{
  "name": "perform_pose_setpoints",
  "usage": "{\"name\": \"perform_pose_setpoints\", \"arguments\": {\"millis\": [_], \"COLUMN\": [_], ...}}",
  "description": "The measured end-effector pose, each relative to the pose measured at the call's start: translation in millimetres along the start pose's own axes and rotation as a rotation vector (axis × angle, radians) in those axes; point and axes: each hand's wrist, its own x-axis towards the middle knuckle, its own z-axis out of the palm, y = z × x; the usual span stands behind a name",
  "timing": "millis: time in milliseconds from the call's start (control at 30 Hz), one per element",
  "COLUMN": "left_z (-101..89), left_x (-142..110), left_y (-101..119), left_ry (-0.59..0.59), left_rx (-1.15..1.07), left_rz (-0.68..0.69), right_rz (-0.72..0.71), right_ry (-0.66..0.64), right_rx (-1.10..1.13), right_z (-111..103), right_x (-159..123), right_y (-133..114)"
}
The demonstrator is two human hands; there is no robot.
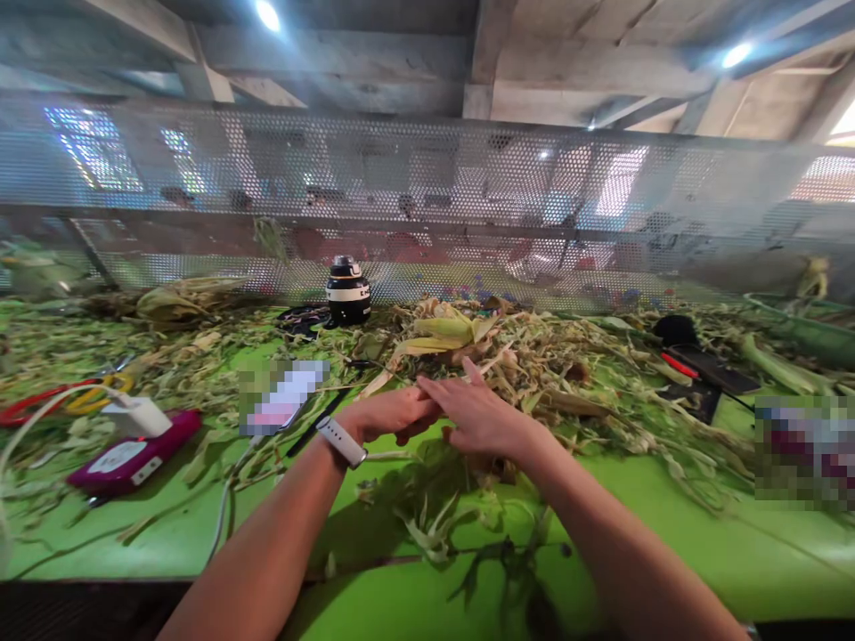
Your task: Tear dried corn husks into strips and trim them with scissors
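Note:
In the middle of the head view my two hands meet just above the green tabletop (658, 494). My right hand (484, 414) is open, its fingers stretched out across the fingers of my left hand (391, 414). A pale watch strap (342, 442) circles my left wrist. The left fingers go under the right hand and are mostly hidden. No object shows in either hand. Just beyond the fingertips, a yellow-green bundle of corn husk (451, 331) lies on a heap of dry husk scraps (541, 356). A small curled husk piece (431, 531) lies below my hands.
Left of my hands are a phone (287, 396) with a cable and a purple power strip (137, 454) with a white charger (139, 416). Orange-handled scissors (50, 402) lie farther left. A black bottle (348, 294) stands before a perforated metal screen (427, 178). At right is a green basket (811, 329).

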Motion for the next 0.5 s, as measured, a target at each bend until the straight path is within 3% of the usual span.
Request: {"name": "perform_pose_setpoints", "arguments": {"millis": [100,233,367,500], "left_z": [-4.1,-13.4,-21.6,-25.0], "left_x": [-1,-2,-3,-2], "left_y": [-1,-6,-11,-13], "left_ry": [-0.099,-0.252,-0.301,-0.296], "left_rx": [-0.038,-0.121,-0.184,-0.223], "left_rz": [-0.014,-0.025,-0.014,-0.027], "right_rz": [0.065,0.024,-0.053,0.027], "right_ry": [-0.106,-0.225,-0.205,-0.202], "right_rx": [0.013,0.178,0.372,0.535], "right_z": [5,-14,-32,-39], "right_x": [5,-1,-10,-16], "right_y": [2,12,25,37]}}
